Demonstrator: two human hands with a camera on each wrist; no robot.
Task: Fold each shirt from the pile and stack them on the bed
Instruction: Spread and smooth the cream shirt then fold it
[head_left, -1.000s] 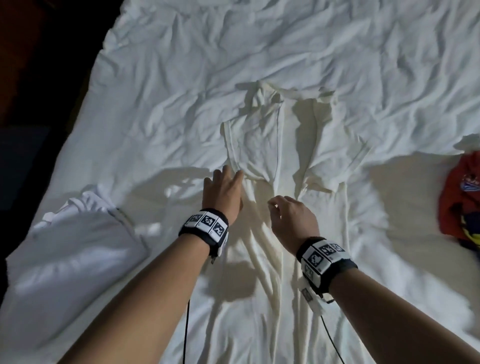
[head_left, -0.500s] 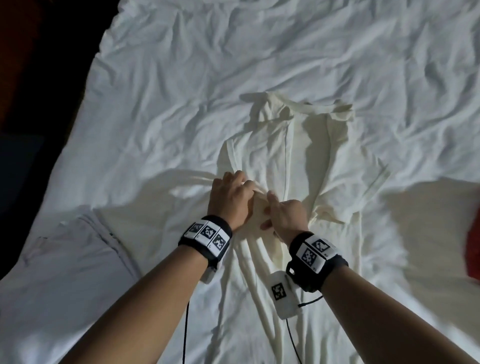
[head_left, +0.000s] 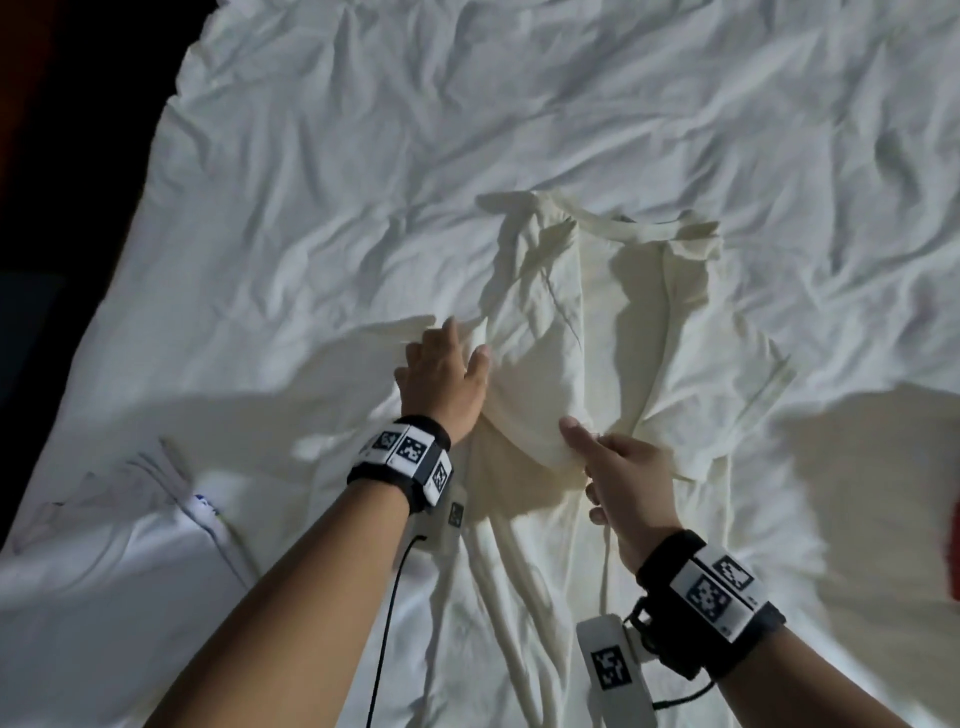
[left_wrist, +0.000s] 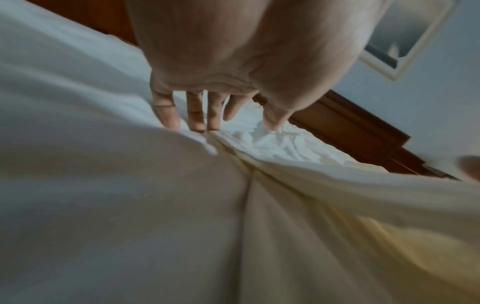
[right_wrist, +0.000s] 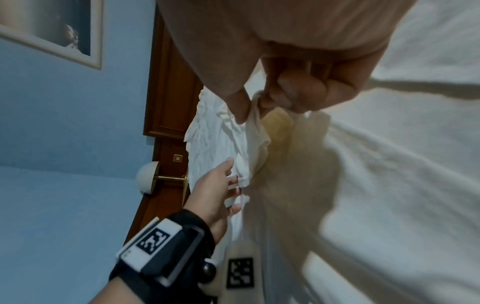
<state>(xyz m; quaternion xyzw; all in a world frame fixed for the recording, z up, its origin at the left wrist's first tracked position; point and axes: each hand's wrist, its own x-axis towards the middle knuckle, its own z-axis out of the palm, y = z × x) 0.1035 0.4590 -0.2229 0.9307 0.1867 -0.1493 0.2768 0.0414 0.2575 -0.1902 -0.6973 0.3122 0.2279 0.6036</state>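
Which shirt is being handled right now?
The cream shirt spread mid-bed: right hand pinches its fabric, left hand presses it. The white shirt lies untouched at left.

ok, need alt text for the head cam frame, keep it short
Two bare hands work a cream cotton shirt spread on a rumpled white bedsheet: the left hand presses flat at the shirt's left edge, while the right hand pinches a folded-in sleeve. A folded white garment lies at lower left.
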